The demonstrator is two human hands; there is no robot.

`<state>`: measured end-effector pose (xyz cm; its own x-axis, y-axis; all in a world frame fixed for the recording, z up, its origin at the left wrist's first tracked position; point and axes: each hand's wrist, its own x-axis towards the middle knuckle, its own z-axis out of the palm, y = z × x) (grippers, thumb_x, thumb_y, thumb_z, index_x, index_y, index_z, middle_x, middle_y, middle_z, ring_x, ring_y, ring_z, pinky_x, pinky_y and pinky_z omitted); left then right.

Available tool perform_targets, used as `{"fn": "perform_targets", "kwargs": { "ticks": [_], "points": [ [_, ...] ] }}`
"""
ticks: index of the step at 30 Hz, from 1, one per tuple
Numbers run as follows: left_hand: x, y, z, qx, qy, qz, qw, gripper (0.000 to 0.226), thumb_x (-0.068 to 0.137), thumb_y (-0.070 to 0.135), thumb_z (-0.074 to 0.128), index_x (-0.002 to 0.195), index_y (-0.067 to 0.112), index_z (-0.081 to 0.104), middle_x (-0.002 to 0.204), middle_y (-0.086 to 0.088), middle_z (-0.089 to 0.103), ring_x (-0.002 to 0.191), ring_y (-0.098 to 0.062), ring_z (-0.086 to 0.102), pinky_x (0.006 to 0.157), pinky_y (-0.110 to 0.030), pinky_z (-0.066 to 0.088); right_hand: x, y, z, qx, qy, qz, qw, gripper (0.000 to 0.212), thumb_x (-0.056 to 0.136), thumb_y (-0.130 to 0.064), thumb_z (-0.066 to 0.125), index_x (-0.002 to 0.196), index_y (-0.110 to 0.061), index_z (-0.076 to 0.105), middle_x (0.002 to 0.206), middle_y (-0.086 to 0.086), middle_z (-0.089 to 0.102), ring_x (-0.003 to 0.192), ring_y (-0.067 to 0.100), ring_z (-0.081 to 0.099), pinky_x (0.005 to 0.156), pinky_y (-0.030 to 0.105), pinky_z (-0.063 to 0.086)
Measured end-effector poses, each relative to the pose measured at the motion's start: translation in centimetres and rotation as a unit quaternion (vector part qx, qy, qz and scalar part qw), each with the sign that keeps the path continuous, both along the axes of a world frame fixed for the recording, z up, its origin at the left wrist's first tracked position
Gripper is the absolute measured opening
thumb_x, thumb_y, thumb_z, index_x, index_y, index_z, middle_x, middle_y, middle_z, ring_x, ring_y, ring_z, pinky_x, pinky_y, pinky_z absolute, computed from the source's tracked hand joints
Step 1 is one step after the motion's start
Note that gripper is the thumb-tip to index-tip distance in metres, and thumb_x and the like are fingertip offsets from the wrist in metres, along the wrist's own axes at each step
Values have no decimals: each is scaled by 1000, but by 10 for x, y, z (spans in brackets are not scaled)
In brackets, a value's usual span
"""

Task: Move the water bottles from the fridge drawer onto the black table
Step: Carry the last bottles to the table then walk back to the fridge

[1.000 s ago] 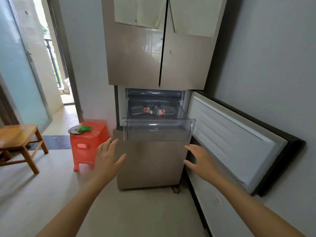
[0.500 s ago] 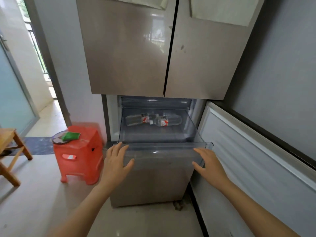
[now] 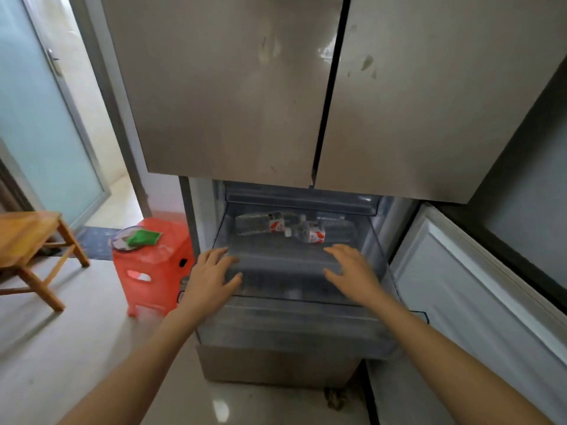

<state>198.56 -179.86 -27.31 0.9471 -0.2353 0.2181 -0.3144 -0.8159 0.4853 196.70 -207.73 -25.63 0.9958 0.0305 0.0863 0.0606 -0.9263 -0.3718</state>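
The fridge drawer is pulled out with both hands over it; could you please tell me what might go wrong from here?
1. The left bottle and right bottle lie on their sides at the back of the drawer, necks close together; nudging one may roll both away.
2. The left hand and right hand are open over the extended drawer; leaning on it might strain it.
3. The open lower door stands beside the right arm and could be bumped.

the left forearm (image 3: 147,357) rises from the lower left of the frame and the right forearm (image 3: 445,357) from the lower right, both bare and stretched toward the centre. the left hand (image 3: 211,279) and right hand (image 3: 354,273) are palm down, level and apart, with fingers straight and slightly spread and thumbs turned inward.
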Motion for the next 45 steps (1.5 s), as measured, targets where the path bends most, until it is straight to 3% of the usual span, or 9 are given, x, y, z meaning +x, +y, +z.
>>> {"fn": "perform_targets", "kwargs": {
  "ticks": [4,8,11,19,23,33,40,43,45],
  "points": [
    [25,-1,-16,45,16,39,998,75,68,56,26,113,9,63,132,-14,52,125,-34,40,99,-44,35,63,-11,-29,-51,77,49,995,59,89,-32,56,142,-18,33,148,5,31,135,22,30,108,32,28],
    [24,0,-33,125,2,56,991,53,68,46,40,90,7,70,108,-12,67,107,-37,56,83,-49,48,116,-18,-51,-55,96,57,992,59,86,-27,60,139,-16,36,143,11,39,127,29,40,102,35,36],
    [24,0,-32,139,-12,52,989,46,68,43,45,83,8,70,102,-11,69,107,-29,47,80,-48,51,144,-22,-74,-89,104,44,990,61,86,-28,61,139,-15,35,141,15,38,124,32,42,101,41,39],
    [23,1,-37,136,-5,43,990,44,71,41,46,89,10,71,105,-11,68,104,-35,60,86,-46,50,205,-31,-98,-196,136,-8,971,64,95,-11,36,148,-18,2,157,10,-3,144,26,1,114,44,13],
    [23,3,-41,115,-19,35,993,40,72,40,48,91,13,71,107,-10,67,106,-33,59,88,-46,48,224,-38,-106,-206,153,10,966,81,91,-17,52,148,-16,-6,157,9,-6,144,26,-3,114,50,12],
    [23,10,-51,97,-74,-14,992,35,74,44,49,91,21,69,109,-2,66,114,-16,42,88,-37,47,238,-18,-112,-238,114,-59,963,52,99,-19,31,147,-22,12,156,14,3,142,36,5,111,55,11],
    [26,14,-51,91,-71,-55,992,34,74,44,50,91,22,69,107,0,67,114,-14,41,90,-37,44,231,-6,-112,-288,66,-10,955,43,100,-30,27,131,-6,45,135,20,47,123,32,40,111,39,16],
    [28,17,-47,35,-40,-81,995,37,73,44,49,91,19,70,109,-3,66,114,-15,44,93,-38,41,202,-8,-100,-302,44,26,952,42,90,-29,52,131,-18,48,125,16,55,111,32,52,106,45,25],
    [33,15,-37,-27,14,-81,996,49,72,48,44,96,14,70,115,-4,62,116,-14,44,97,-26,34,177,-11,-87,-266,14,43,963,57,51,-28,86,104,-20,67,88,15,66,72,34,64,81,54,48]
  ]
}}
